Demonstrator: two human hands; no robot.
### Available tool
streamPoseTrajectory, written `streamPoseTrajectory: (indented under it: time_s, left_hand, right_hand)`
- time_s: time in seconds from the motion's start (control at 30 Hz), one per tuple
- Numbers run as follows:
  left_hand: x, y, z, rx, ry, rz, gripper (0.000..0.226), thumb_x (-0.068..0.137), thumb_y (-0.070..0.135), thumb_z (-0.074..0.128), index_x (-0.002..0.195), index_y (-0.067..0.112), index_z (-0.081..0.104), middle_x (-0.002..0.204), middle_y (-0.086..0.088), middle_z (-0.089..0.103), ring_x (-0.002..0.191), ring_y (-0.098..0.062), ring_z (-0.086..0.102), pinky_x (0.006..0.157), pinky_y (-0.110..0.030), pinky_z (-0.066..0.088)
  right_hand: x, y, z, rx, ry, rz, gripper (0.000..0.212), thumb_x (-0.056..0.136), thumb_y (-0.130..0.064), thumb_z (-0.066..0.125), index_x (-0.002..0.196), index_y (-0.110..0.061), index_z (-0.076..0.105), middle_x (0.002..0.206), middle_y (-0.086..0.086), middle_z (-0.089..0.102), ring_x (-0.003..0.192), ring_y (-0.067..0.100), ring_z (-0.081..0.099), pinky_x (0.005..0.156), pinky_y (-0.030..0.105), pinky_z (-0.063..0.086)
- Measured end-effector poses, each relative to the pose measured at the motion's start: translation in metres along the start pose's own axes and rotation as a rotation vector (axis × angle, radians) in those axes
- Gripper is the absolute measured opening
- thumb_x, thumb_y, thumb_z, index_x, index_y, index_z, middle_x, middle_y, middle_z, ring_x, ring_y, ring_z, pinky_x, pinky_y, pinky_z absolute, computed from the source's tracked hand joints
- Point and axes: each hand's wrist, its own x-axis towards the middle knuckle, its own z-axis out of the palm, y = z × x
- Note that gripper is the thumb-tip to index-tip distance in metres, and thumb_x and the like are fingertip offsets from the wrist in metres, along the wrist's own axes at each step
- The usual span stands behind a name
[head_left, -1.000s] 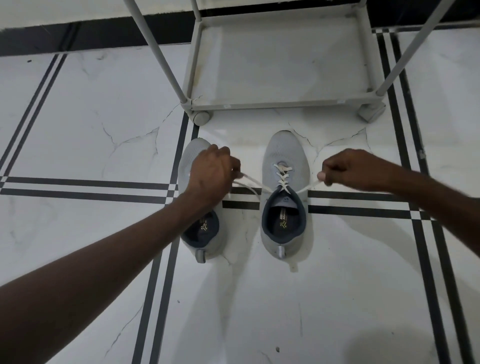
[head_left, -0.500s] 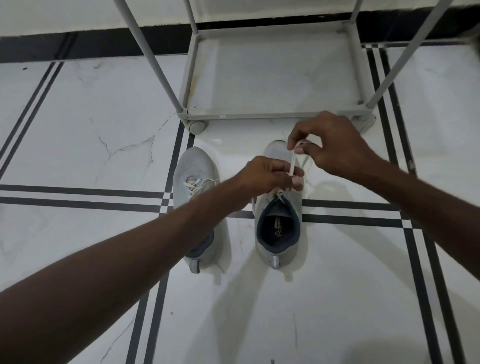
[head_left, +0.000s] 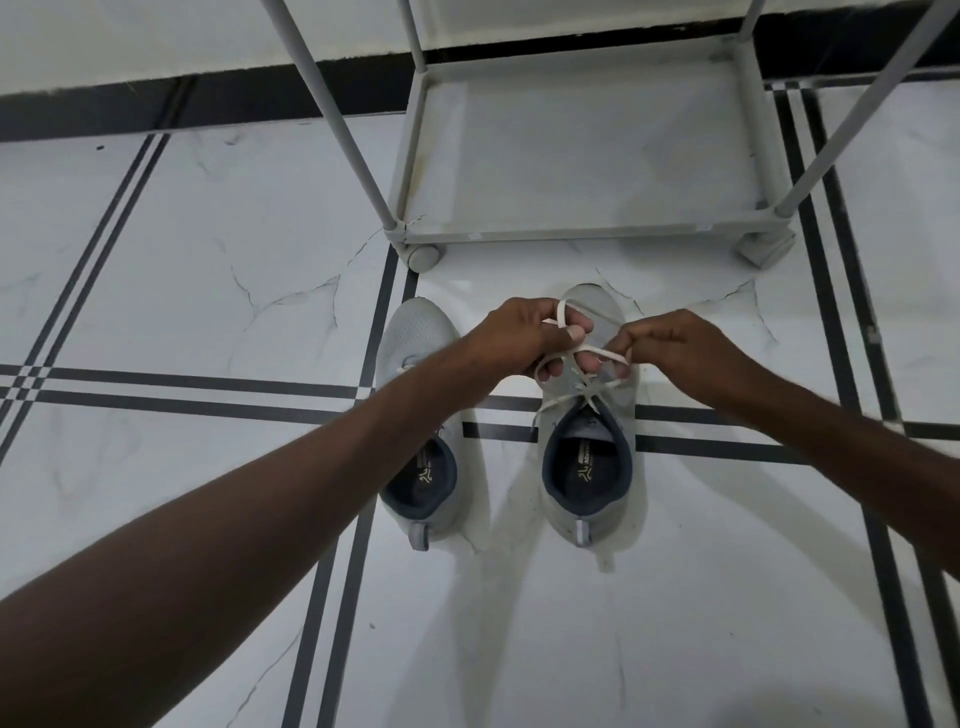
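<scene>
Two grey sneakers with dark blue linings stand side by side on the floor, toes pointing away from me. Over the laces of the right sneaker (head_left: 592, 493) both my hands meet. My left hand (head_left: 524, 338) holds a loop of the white lace (head_left: 563, 314) around its fingers. My right hand (head_left: 675, 345) pinches another loop of the same lace just to the right. The lace's strands run down to the eyelets below. The left sneaker (head_left: 421, 332) is partly hidden under my left forearm.
A grey metal rack (head_left: 571, 156) on small feet stands just beyond the sneakers, its slanted poles rising toward me. The floor (head_left: 208, 260) is white marble tile with black stripes. A black skirting and white wall lie at the back.
A second ago my hands pulled the lace ends apart sideways. They then came together over the right sneaker and now hold two loops close to each other, lower than half a second ago.
</scene>
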Motion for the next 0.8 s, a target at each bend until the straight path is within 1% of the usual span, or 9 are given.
streamPoseTrajectory:
  time_s: [0.07, 0.13, 0.23, 0.3, 0.37, 0.47, 0.63, 0.73, 0.8]
  left_hand:
    - [-0.003, 0.001, -0.002, -0.011, -0.025, 0.018, 0.028, 0.095, 0.01, 0.06, 0.118, -0.007, 0.059, 0.093, -0.02, 0.073, 0.059, -0.015, 0.057, 0.056, -0.024, 0.049]
    - [-0.005, 0.003, -0.006, 0.025, -0.053, 0.058, 0.026, 0.091, 0.004, 0.066, 0.115, -0.005, 0.062, 0.091, -0.02, 0.074, 0.068, -0.022, 0.066, 0.062, -0.025, 0.056]
    - [-0.002, 0.005, -0.011, 0.41, 0.018, 0.206, 0.028, 0.08, 0.002, 0.075, 0.107, 0.007, 0.07, 0.087, -0.008, 0.078, 0.084, -0.016, 0.075, 0.081, -0.027, 0.06]
    - [0.001, 0.002, -0.003, 0.699, 0.118, 0.365, 0.024, 0.08, 0.006, 0.074, 0.102, 0.014, 0.072, 0.083, 0.003, 0.078, 0.077, -0.01, 0.074, 0.076, -0.031, 0.059]
    - [0.004, -0.008, 0.009, 0.928, 0.221, 0.532, 0.02, 0.082, 0.007, 0.066, 0.1, 0.016, 0.07, 0.081, 0.004, 0.075, 0.072, -0.016, 0.07, 0.065, -0.036, 0.056]
    - [0.007, -0.022, 0.021, 1.2, 0.332, 0.737, 0.027, 0.082, 0.002, 0.059, 0.104, 0.016, 0.066, 0.088, -0.002, 0.068, 0.074, -0.022, 0.062, 0.057, -0.035, 0.048]
    - [0.002, -0.024, 0.033, 1.21, 0.401, 0.872, 0.026, 0.083, 0.004, 0.061, 0.108, 0.012, 0.065, 0.095, -0.005, 0.063, 0.075, -0.021, 0.057, 0.058, -0.031, 0.042]
    - [0.0, -0.021, 0.034, 1.131, 0.428, 0.837, 0.023, 0.087, 0.011, 0.055, 0.108, 0.012, 0.066, 0.094, -0.003, 0.065, 0.073, -0.018, 0.059, 0.056, -0.025, 0.041]
    - [-0.002, -0.017, 0.028, 0.88, 0.493, 0.684, 0.018, 0.087, 0.014, 0.059, 0.103, 0.014, 0.068, 0.087, 0.001, 0.068, 0.07, -0.014, 0.061, 0.058, -0.028, 0.049]
  right_hand:
    - [-0.005, -0.011, -0.01, 0.02, -0.03, -0.016, 0.031, 0.083, -0.02, 0.048, 0.067, -0.005, 0.07, 0.068, 0.018, 0.068, 0.068, 0.036, 0.061, 0.075, 0.046, 0.05]
    - [-0.008, -0.021, -0.017, 0.101, -0.207, 0.064, 0.03, 0.088, -0.008, 0.048, 0.068, 0.0, 0.069, 0.061, 0.022, 0.062, 0.055, 0.03, 0.058, 0.064, 0.041, 0.052]
    - [-0.011, -0.027, -0.016, -0.058, -0.478, 0.215, 0.026, 0.092, -0.002, 0.05, 0.082, -0.001, 0.074, 0.064, 0.022, 0.069, 0.054, 0.034, 0.067, 0.059, 0.04, 0.059]
    - [-0.014, -0.027, -0.005, -0.147, -0.384, 0.236, 0.02, 0.092, -0.005, 0.056, 0.084, -0.002, 0.074, 0.064, 0.02, 0.072, 0.055, 0.035, 0.071, 0.059, 0.04, 0.061]
    - [-0.011, -0.022, 0.006, -0.203, -0.137, 0.168, 0.014, 0.09, -0.01, 0.062, 0.082, -0.006, 0.073, 0.065, 0.012, 0.074, 0.055, 0.029, 0.072, 0.063, 0.039, 0.062]
    - [0.003, -0.01, 0.014, -0.192, 0.022, 0.077, 0.018, 0.091, -0.005, 0.058, 0.091, -0.012, 0.075, 0.083, 0.007, 0.076, 0.076, 0.023, 0.074, 0.082, 0.044, 0.059]
    - [0.011, -0.009, 0.018, 0.398, -0.174, 0.269, 0.015, 0.09, -0.006, 0.062, 0.096, 0.004, 0.071, 0.092, 0.016, 0.074, 0.091, 0.029, 0.07, 0.094, 0.046, 0.055]
    - [0.014, -0.006, 0.015, 0.458, -0.08, 0.284, 0.021, 0.086, -0.005, 0.063, 0.099, 0.012, 0.067, 0.096, 0.027, 0.071, 0.088, 0.033, 0.07, 0.084, 0.041, 0.059]
    - [0.016, -0.001, 0.009, 0.392, 0.101, 0.28, 0.014, 0.082, -0.002, 0.058, 0.08, 0.008, 0.066, 0.081, 0.024, 0.069, 0.077, 0.033, 0.069, 0.071, 0.036, 0.06]
